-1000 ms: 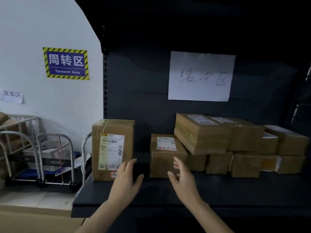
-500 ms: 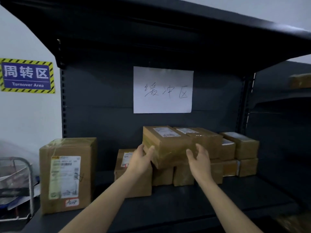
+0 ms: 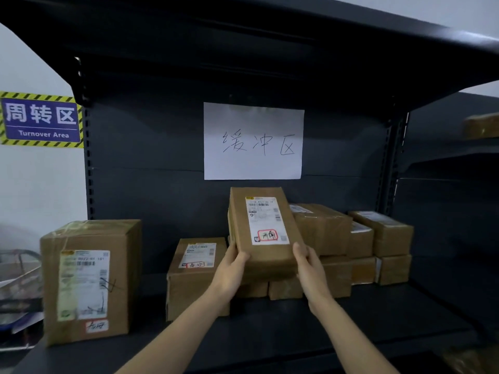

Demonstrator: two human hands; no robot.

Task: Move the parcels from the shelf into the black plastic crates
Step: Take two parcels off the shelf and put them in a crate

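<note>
A flat brown parcel (image 3: pixel 263 228) with a white label is tilted up so its label faces me, held above the stack of parcels on the dark shelf (image 3: pixel 270 327). My left hand (image 3: pixel 232 268) grips its lower left corner and my right hand (image 3: pixel 306 263) its lower right corner. Below and left of it sits a mid-sized parcel (image 3: pixel 194 276). A tall large parcel (image 3: pixel 90 279) stands at the shelf's left end. Several smaller parcels (image 3: pixel 378 238) are stacked to the right. No black crate is in view.
A white paper sign (image 3: pixel 252 141) hangs on the shelf's back panel. The upper shelf board (image 3: pixel 270 36) overhangs close above. A blue "Turnover Area" sign (image 3: pixel 40 118) is on the wall at left, with metal trolley frames (image 3: pixel 19 279) below it. Another shelf bay (image 3: pixel 459 184) adjoins at right.
Both hands went from empty in front of the shelf to the top parcel of the stack, gripped it, and tipped it up so its label faces me. My view moved closer.
</note>
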